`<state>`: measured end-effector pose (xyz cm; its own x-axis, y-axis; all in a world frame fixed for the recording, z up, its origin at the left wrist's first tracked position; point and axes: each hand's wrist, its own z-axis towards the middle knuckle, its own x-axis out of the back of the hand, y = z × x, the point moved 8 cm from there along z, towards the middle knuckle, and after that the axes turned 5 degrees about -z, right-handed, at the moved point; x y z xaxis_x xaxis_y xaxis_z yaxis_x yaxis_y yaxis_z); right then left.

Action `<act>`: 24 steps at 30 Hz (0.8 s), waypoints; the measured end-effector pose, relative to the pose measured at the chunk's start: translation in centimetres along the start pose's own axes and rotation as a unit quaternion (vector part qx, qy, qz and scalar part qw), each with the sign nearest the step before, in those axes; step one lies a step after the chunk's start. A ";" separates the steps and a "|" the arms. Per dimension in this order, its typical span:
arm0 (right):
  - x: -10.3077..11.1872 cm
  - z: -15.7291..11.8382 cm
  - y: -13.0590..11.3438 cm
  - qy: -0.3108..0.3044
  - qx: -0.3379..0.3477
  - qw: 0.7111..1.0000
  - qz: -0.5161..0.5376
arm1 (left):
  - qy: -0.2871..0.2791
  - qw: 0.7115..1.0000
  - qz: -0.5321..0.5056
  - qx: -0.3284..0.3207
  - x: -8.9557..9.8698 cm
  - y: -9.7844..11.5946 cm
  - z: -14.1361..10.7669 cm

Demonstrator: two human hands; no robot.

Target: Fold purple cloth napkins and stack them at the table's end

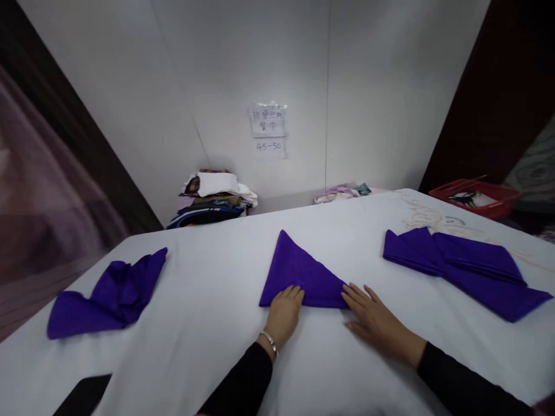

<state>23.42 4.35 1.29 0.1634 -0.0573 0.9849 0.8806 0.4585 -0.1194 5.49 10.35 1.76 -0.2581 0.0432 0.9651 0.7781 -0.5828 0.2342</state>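
Note:
A purple cloth (299, 268) lies folded into a triangle on the white table cover (208, 323), one corner pointing away from me. My left hand (285, 315), with a silver bracelet at the wrist, rests on its near edge, fingers pressed together and flat. At the cloth's right corner, my right hand (375, 320) lies with fingers outstretched, fingertips touching the corner and the thumb apart on the table cover. Another purple cloth (119, 292) sits crumpled at the left. To the right is a loosely folded purple cloth (459, 266).
Behind the table's far edge is a stack of folded clothes (217, 199), with a smaller cloth pile (340, 192) further right. A red basket (498, 202) stands at the far right. A black object (84, 396) lies at the near left. Paper signs (269, 130) hang on the wall.

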 end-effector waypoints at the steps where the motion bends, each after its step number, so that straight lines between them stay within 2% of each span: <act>1: 0.0 0.6 -0.7 0.006 0.014 1.000 0.001 | 0.003 1.000 0.000 0.002 0.0 0.1 0.1; 4: -0.3 2.3 -2.3 0.028 0.043 0.999 0.004 | 0.023 1.000 -0.015 0.009 0.3 0.0 0.2; 8: -0.9 3.3 -2.4 0.044 0.052 0.998 -0.004 | 0.053 0.998 -0.040 0.008 0.6 -0.3 -0.4; 15: -0.3 0.7 -0.5 0.068 0.062 0.995 0.025 | 0.061 0.995 -0.070 -0.019 0.7 0.6 -2.4; 19: 0.9 -0.6 -0.7 0.035 0.047 0.997 0.056 | 0.060 0.996 -0.065 -0.016 0.4 -0.2 -3.1; 24: 2.8 -1.1 -2.0 -0.033 0.040 0.995 0.080 | 0.050 0.997 -0.058 -0.003 0.2 -1.4 -3.5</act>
<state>22.62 2.36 4.19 0.2670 0.0797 0.9604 0.8071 0.5261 -0.2680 2.34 8.30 1.22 -0.4025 0.0300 0.9149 0.7366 -0.5829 0.3431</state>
